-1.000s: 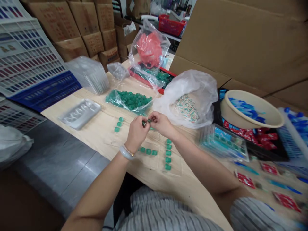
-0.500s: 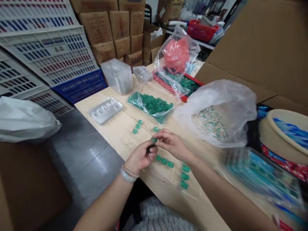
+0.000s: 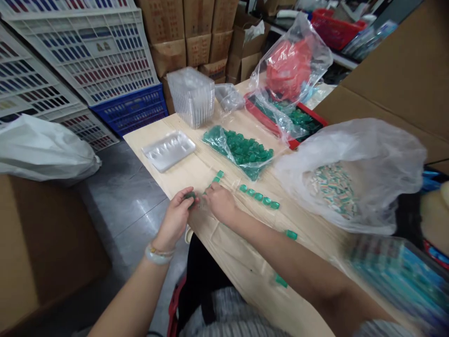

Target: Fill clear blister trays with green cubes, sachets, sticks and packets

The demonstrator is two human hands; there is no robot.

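Note:
My left hand (image 3: 177, 216) is closed in a pinch on a small green piece (image 3: 190, 194) at the near left edge of the wooden table (image 3: 245, 262). My right hand (image 3: 219, 202) rests fingers-down on the table right beside it, fingers curled toward loose green pieces (image 3: 216, 177); what it holds, if anything, is hidden. A row of green pieces (image 3: 258, 197) lies just right of my right hand. A clear bag of green pieces (image 3: 242, 150) lies beyond.
A clear blister tray (image 3: 168, 150) and a stack of clear trays (image 3: 191, 97) stand at the table's far left. A white bag of striped pieces (image 3: 351, 178), a bag of red pieces (image 3: 289, 68), crates (image 3: 80, 56) and cartons (image 3: 196, 37) surround it.
Both hands have moved left and down to the table's near edge. The view has swung left, so the bowl and blue items at right have left the picture.

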